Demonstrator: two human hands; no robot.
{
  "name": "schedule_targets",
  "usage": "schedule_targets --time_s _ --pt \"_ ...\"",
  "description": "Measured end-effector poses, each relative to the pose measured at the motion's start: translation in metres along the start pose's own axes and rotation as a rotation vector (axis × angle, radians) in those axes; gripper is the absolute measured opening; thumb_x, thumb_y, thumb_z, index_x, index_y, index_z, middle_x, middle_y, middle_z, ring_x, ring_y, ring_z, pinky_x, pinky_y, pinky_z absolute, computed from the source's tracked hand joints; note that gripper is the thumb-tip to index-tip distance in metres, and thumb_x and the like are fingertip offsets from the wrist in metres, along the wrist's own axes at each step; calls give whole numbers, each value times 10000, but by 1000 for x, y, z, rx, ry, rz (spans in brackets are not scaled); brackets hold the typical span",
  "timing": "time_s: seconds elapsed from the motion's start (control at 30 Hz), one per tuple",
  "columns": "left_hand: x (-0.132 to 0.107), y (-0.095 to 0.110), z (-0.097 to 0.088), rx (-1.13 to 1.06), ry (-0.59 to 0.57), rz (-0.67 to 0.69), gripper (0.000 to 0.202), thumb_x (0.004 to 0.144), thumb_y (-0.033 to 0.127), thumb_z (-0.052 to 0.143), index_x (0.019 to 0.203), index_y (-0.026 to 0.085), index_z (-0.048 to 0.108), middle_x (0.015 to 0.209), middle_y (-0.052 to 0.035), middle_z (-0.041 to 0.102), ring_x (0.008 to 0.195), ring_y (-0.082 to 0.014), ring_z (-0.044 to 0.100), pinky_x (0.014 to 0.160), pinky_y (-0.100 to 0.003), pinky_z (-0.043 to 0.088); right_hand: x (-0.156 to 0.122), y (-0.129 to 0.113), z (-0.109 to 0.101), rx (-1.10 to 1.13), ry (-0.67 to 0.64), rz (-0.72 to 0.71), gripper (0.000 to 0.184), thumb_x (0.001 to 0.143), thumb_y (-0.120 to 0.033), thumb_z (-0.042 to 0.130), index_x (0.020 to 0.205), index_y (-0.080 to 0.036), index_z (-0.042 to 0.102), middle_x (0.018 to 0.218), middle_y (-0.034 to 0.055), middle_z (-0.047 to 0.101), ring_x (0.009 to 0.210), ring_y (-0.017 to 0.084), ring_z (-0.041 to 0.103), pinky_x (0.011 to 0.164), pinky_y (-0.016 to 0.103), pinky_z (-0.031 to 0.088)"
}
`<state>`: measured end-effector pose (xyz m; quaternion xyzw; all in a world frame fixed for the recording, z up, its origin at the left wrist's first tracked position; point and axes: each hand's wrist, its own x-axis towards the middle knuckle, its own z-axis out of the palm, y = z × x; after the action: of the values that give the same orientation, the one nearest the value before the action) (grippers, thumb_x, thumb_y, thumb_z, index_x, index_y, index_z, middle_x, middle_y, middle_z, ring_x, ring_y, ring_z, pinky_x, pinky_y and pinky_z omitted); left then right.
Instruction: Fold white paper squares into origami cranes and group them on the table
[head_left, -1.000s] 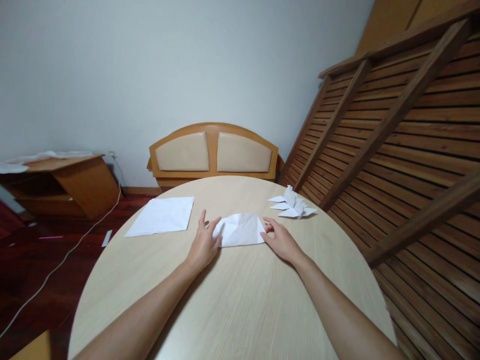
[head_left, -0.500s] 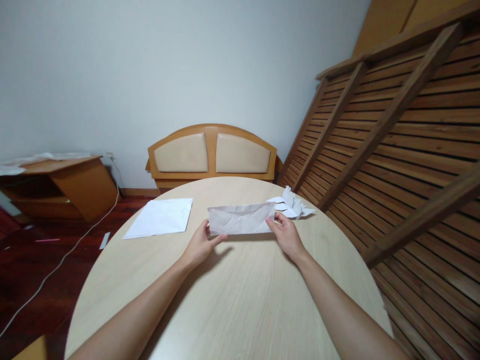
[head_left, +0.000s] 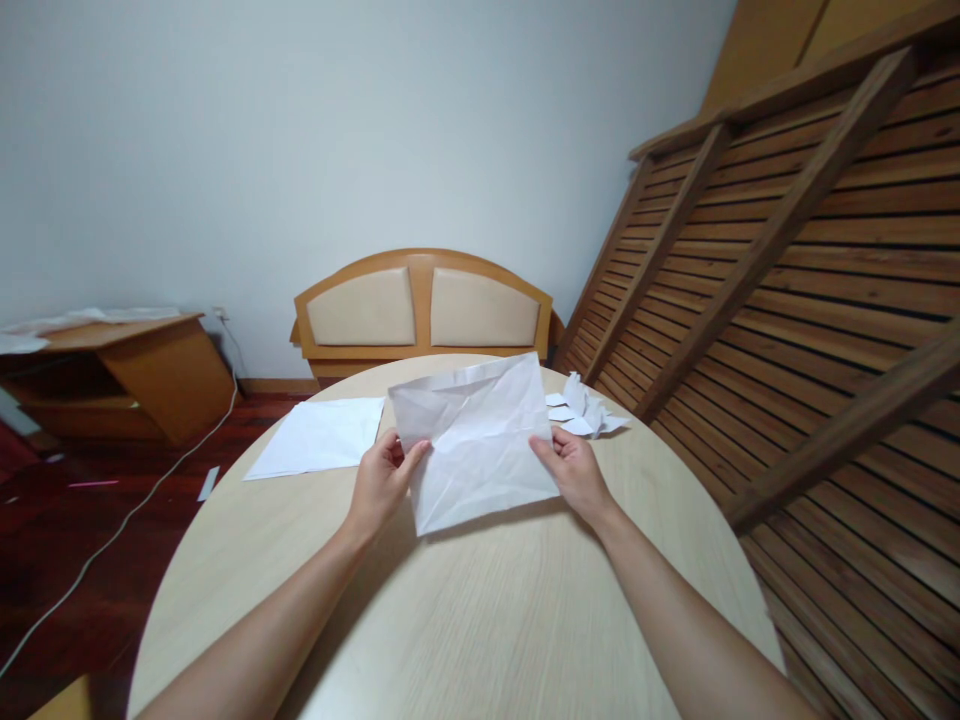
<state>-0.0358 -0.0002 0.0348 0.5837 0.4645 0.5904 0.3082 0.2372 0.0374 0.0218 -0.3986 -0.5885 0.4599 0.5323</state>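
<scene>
A creased white sheet of paper [head_left: 480, 440] is held up above the round table, spread out and slightly tilted. My left hand [head_left: 382, 480] pinches its left edge, thumb on the front and fingers behind. At the right edge, my right hand [head_left: 574, 470] grips it the same way. Fold lines run across the sheet, and its top edge looks bent over. Just beyond my right hand lie several folded white paper pieces [head_left: 581, 408] in a cluster. To the left of my left hand is a stack of white paper [head_left: 319, 436], partly covered by the held sheet's corner region.
The round pale wooden table [head_left: 480, 620] fills the foreground. Behind it stands a headboard [head_left: 424, 305] against the wall. Slatted wooden panels [head_left: 810, 300] lean close on the right. A low cabinet [head_left: 165, 385] and a white cable [head_left: 142, 500] are on the left.
The paper has gone from a narrow folded strip to a much larger opened sheet. My left hand has shifted slightly left; both hands still hold the edges.
</scene>
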Motion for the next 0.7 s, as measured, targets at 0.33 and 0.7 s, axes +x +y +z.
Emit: schedule_targets --time_s 0.33,0.7 --pt "8 -8 -6 -36 -145 -87 298 726 431 732 813 148 707 815 -64 730 728 -190 640 641 -282 504 1 6 -4 57 -101 76 403 763 -509 731 1017 -213 633 789 25 729 677 212 681 631 321 540" --pt "5 -23 -11 -81 -219 -166 236 763 378 684 726 158 760 1221 -157 685 1029 -296 671 812 -382 525 3 7 -13 15 -63 164 360 848 -462 582 1073 -193 661 991 78 737 895 225 672 710 303 497"
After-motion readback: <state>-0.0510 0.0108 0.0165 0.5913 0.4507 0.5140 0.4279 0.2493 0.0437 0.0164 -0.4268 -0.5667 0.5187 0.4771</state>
